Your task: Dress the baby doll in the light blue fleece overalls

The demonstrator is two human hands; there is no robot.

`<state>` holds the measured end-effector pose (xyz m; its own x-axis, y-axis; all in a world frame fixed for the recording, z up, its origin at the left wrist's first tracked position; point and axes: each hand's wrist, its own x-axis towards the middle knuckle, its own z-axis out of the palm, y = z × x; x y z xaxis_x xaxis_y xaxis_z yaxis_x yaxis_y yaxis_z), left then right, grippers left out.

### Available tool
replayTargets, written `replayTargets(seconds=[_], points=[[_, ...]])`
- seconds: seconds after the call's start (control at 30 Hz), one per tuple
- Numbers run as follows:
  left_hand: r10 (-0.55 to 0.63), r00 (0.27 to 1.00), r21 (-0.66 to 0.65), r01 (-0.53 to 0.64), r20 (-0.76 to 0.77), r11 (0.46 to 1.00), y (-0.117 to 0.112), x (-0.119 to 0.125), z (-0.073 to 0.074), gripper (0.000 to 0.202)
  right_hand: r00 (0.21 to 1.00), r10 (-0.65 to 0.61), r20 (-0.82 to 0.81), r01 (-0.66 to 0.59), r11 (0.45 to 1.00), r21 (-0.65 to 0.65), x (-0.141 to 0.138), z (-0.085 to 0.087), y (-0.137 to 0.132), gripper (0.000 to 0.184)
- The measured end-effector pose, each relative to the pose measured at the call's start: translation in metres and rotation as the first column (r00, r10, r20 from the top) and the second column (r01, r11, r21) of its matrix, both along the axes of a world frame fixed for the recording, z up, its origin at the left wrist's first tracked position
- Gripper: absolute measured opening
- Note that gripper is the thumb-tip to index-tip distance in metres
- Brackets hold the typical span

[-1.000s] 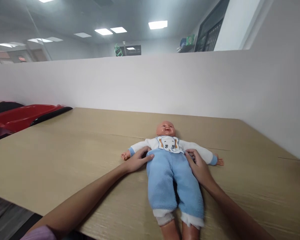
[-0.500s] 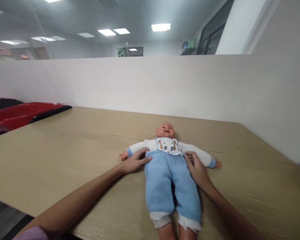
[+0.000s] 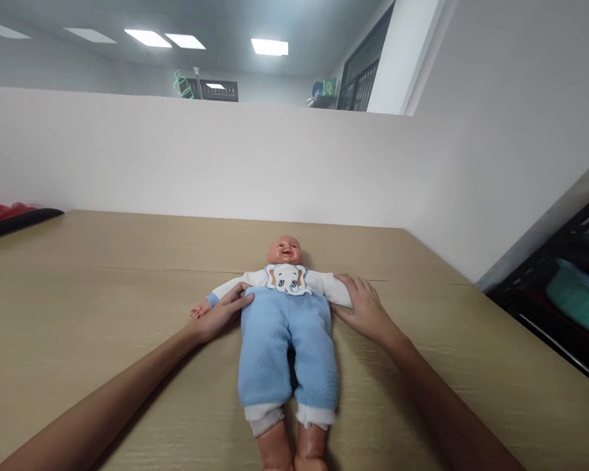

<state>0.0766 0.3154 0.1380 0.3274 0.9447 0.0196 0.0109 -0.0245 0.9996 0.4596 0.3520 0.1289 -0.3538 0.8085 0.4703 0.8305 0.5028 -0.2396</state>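
On its back in the middle of the wooden table lies a baby doll [image 3: 288, 340], head away from me. It wears a white top with an elephant bib [image 3: 286, 280] and light blue fleece trousers with white cuffs. My left hand [image 3: 222, 313] is closed at the trousers' waist on the doll's left-hand side in view, thumb on top. Wrapped over the white sleeve on the other side is my right hand [image 3: 362, 304], with its thumb below the sleeve; the doll's hand there is hidden. The doll's feet run out of the frame's lower edge.
A white wall [image 3: 186, 157] borders the table [image 3: 103, 314] at the back and right. At the far left stands a red tub with a black edge [image 3: 19, 219]. Beyond the right edge, a black shelf [image 3: 525, 288] holds a teal item [image 3: 579, 297].
The view has swung right, bringing the black shelf into sight. My right hand has shifted from the doll's waist onto its sleeve. My left hand stays at the waist.
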Motion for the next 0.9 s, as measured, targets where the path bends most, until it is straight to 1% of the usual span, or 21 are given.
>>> replayTargets(seconds=[0.03, 0.1, 0.17, 0.2, 0.27, 0.3, 0.33, 0.37, 0.4, 0.43, 0.5, 0.53, 0.57, 0.6, 0.63, 0.7, 0.77, 0.8, 0.83, 0.87, 0.9], points=[[0.025, 0.997, 0.063, -0.020, -0.077, 0.998, 0.000, 0.002, -0.001, 0.037, 1.000, 0.004, 0.012, -0.004, 1.000, -0.026, 0.006, -0.001, 0.002, 0.058], [0.103, 0.965, 0.216, -0.050, -0.241, 0.975, -0.002, 0.004, -0.001, 0.035, 1.000, -0.016, 0.021, 0.017, 0.999, -0.038, 0.013, 0.000, 0.004, 0.049], [0.228, 0.900, 0.353, -0.091, -0.371, 0.931, -0.005, 0.007, 0.003, 0.030, 0.998, -0.058, 0.040, 0.057, 0.998, 0.017, 0.013, 0.008, 0.004, 0.038], [0.308, 0.855, 0.420, -0.119, -0.418, 0.900, -0.006, 0.008, 0.007, 0.027, 0.996, -0.075, 0.057, 0.071, 0.996, 0.061, 0.011, 0.015, 0.003, 0.036], [0.469, 0.755, 0.568, -0.157, -0.459, 0.808, -0.010, 0.015, 0.020, 0.022, 0.992, -0.092, 0.087, 0.077, 0.985, 0.157, 0.005, 0.034, -0.002, 0.036], [0.523, 0.724, 0.638, -0.149, -0.451, 0.756, -0.012, 0.020, 0.028, 0.023, 0.990, -0.095, 0.102, 0.073, 0.977, 0.202, 0.000, 0.045, -0.004, 0.037], [0.542, 0.719, 0.693, -0.117, -0.434, 0.711, -0.012, 0.027, 0.038, 0.026, 0.988, -0.098, 0.117, 0.067, 0.967, 0.246, -0.005, 0.056, -0.007, 0.037], [0.526, 0.740, 0.730, -0.068, -0.420, 0.680, -0.012, 0.037, 0.048, 0.029, 0.986, -0.101, 0.135, 0.059, 0.956, 0.288, -0.011, 0.068, -0.009, 0.037], [0.470, 0.778, 0.747, -0.003, -0.416, 0.665, -0.009, 0.048, 0.058, 0.032, 0.982, -0.107, 0.154, 0.050, 0.942, 0.331, -0.016, 0.080, -0.011, 0.036], [0.395, 0.813, 0.752, 0.078, -0.427, 0.654, -0.005, 0.062, 0.067, 0.038, 0.978, -0.111, 0.176, 0.038, 0.927, 0.373, -0.022, 0.092, -0.013, 0.035], [0.263, 0.847, 0.741, 0.206, -0.462, 0.639, 0.009, 0.094, 0.081, 0.054, 0.968, -0.116, 0.222, 0.004, 0.894, 0.448, -0.032, 0.115, -0.016, 0.032], [0.235, 0.855, 0.736, 0.223, -0.463, 0.639, 0.018, 0.111, 0.085, 0.063, 0.964, -0.113, 0.241, -0.016, 0.879, 0.476, -0.036, 0.125, -0.017, 0.031], [0.221, 0.857, 0.719, 0.221, -0.466, 0.659, 0.028, 0.128, 0.088, 0.068, 0.961, -0.107, 0.256, -0.036, 0.865, 0.500, -0.038, 0.134, -0.018, 0.029], [0.216, 0.865, 0.694, 0.190, -0.453, 0.694, 0.038, 0.143, 0.091, 0.065, 0.960, -0.099, 0.262, -0.054, 0.852, 0.521, -0.040, 0.142, -0.020, 0.027], [0.214, 0.877, 0.668, 0.150, -0.430, 0.729, 0.047, 0.156, 0.093, 0.053, 0.962, -0.093, 0.258, -0.065, 0.838, 0.542, -0.041, 0.149, -0.023, 0.028], [0.223, 0.890, 0.648, 0.102, -0.399, 0.754, 0.061, 0.173, 0.097, 0.039, 0.980, -0.095, 0.173, -0.032, 0.790, 0.612, -0.040, 0.154, -0.032, 0.035], [0.200, 0.938, 0.632, 0.025, -0.283, 0.775, 0.067, 0.178, 0.103, 0.038, 0.996, -0.070, -0.053, 0.087, 0.705, 0.704, -0.040, 0.148, -0.045, 0.043], [0.172, 0.967, 0.594, -0.028, -0.188, 0.804, 0.068, 0.175, 0.105, 0.040, 0.980, -0.019, -0.198, 0.160, 0.669, 0.726, -0.040, 0.140, -0.053, 0.044], [0.145, 0.987, 0.531, -0.087, -0.067, 0.843, 0.068, 0.171, 0.107, 0.042, 0.940, 0.054, -0.338, 0.221, 0.660, 0.718, -0.041, 0.130, -0.061, 0.043], [0.131, 0.990, 0.442, -0.140, 0.050, 0.886, 0.069, 0.164, 0.108, 0.045, 0.881, 0.132, -0.453, 0.244, 0.695, 0.676, -0.043, 0.117, -0.068, 0.040], [0.143, 0.977, 0.345, -0.189, 0.156, 0.919, 0.069, 0.156, 0.108, 0.050, 0.822, 0.183, -0.539, 0.220, 0.771, 0.598, -0.047, 0.103, -0.075, 0.036]])
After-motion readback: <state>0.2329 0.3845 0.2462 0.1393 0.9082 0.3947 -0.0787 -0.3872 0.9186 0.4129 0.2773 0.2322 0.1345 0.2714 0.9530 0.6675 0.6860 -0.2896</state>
